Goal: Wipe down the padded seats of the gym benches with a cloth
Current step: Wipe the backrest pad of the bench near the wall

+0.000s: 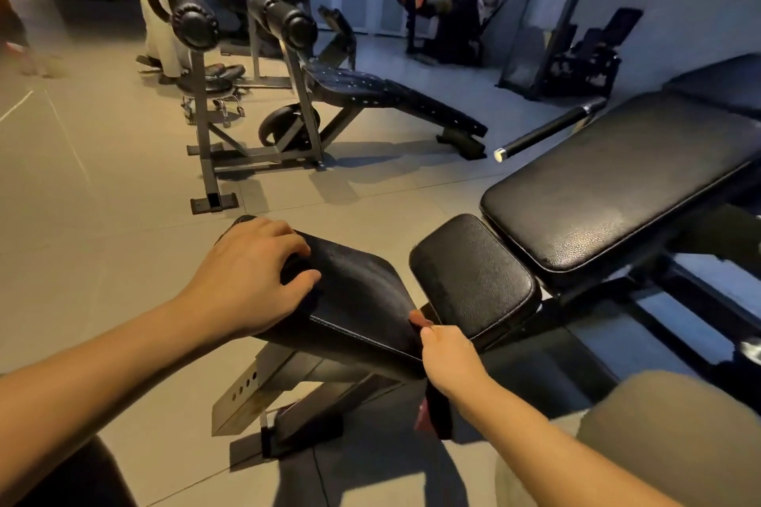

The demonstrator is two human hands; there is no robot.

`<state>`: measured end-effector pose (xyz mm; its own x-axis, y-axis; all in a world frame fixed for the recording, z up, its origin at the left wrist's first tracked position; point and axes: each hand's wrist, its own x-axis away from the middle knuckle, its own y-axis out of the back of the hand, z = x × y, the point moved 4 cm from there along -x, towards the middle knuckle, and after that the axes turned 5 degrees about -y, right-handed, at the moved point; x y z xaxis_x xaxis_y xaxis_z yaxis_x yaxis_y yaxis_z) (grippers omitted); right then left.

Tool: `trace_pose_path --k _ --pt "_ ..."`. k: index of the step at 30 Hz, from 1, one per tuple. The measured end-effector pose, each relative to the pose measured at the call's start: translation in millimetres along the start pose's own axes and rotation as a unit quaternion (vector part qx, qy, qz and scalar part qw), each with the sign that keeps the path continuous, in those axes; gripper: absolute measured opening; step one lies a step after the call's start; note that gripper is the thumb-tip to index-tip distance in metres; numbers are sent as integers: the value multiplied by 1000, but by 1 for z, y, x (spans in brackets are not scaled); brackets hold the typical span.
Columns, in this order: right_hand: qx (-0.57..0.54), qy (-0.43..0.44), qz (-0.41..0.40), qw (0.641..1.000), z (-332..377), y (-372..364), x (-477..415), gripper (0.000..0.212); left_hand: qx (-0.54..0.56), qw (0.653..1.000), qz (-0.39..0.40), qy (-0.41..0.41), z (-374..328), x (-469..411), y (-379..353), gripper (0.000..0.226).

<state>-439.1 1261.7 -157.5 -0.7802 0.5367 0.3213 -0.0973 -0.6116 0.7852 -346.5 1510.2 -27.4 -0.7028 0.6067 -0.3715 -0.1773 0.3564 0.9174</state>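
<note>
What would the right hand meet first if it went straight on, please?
Most likely the side edge of the tilted seat pad; the right hand, gripping the cloth, seems right against it.

Left hand on seat — right hand grips cloth.

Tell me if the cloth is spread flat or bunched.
Bunched: the right hand grips the cloth at the edge of the seat pad, the rest hanging below.

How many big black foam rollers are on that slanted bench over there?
2: one foam roller at the left, another at the right, both above the decline bench. Others may be hidden.
</note>
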Motion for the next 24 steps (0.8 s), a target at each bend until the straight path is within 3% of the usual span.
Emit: trace_pose_path --k 2,4,7,9,13,16,24 --pt "-1 11 -41 999 6 25 10 42 8 1000 4 -3 -1 0 1 44" --pt "-80 37 -108 990 23 54 15 52 20 1000 1 0 -3 0 3 43" --pt "-160 98 -159 969 59 75 15 46 34 999 -3 8 -3 1 3 39" --pt "-170 186 -121 960 89 67 22 43 47 999 -3 18 -2 2 3 38" --pt "-74 307 105 943 119 7 21 44 74 995 -31 50 3 5 6 32" --pt "-21 265 128 955 116 -19 -33 53 83 993 -42 67 7 7 8 31" --pt "-98 105 100 985 104 -29 -118 53 91 994 -24 56 11 5 5 33"
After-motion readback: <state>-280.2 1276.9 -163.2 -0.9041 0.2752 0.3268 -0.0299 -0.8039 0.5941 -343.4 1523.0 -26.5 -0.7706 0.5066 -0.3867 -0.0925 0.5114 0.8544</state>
